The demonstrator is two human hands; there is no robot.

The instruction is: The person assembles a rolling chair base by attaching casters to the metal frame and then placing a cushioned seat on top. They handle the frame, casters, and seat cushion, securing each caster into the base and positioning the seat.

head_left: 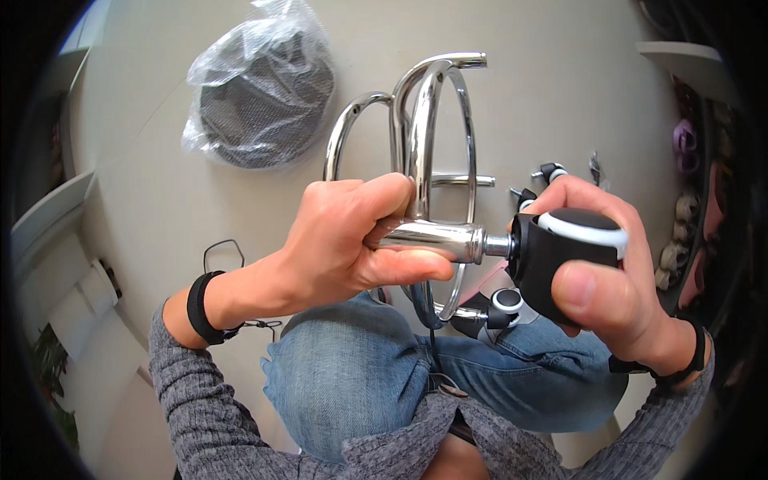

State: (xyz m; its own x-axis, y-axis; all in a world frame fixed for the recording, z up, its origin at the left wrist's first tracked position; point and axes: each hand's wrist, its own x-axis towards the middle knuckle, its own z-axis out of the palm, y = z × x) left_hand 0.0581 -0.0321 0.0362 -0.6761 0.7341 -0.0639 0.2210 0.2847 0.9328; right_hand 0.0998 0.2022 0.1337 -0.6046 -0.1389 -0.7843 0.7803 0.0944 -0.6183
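My left hand (354, 234) grips a tubular leg of a chrome stool base (427, 138), close to its open end. In my right hand (612, 288) is a black caster wheel (540, 258) with a white ring. Its metal stem (498, 246) shows between the caster and the leg's end; part of it is out of sight, apparently inside the tube. Another caster (506, 301) sits on a lower leg of the base, beside my knee. The base is tipped on its side, with a ring joining its curved legs.
A round dark stool seat (267, 102) in bubble wrap lies on the floor. Two loose casters (549, 173) and a small plastic bag (595, 168) are beyond my right hand. Shoes (678, 240) fill a rack at right; a thin black cord (223, 245) lies at left.
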